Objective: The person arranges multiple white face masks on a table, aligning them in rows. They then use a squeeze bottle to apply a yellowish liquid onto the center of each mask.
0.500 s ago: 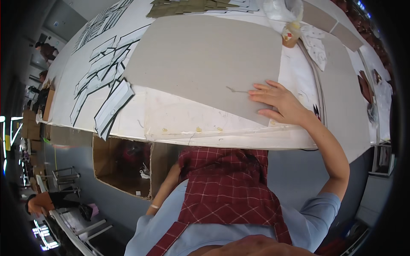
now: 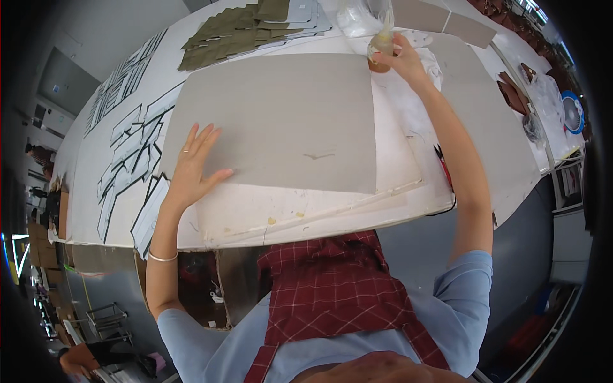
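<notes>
On the white worktable lies a large grey sheet (image 2: 274,108), with a small crooked mark or scrap (image 2: 318,156) toward its near right part. My left hand (image 2: 195,163) rests on the sheet's left side, fingers spread, holding nothing. Beyond the sheet's far right corner, my right hand (image 2: 406,62) has its thumb and fingers around a small translucent bottle (image 2: 382,46) with brownish contents and a yellowish, narrow top. The bottle stands upright or nearly so. A crumpled white cloth (image 2: 431,67) lies just behind that hand.
Dark-edged pale pieces (image 2: 131,150) spread along the left, and olive pieces (image 2: 236,32) overlap at the back. Red-handled snips (image 2: 443,167) lie beside my right forearm. A clear plastic bag (image 2: 359,18), another grey sheet (image 2: 491,121) and a blue fan (image 2: 573,112) are farther right.
My left hand has come up from below the table edge onto the sheet. My right hand has left the sheet and taken hold of the bottle. The sheet now lies straighter.
</notes>
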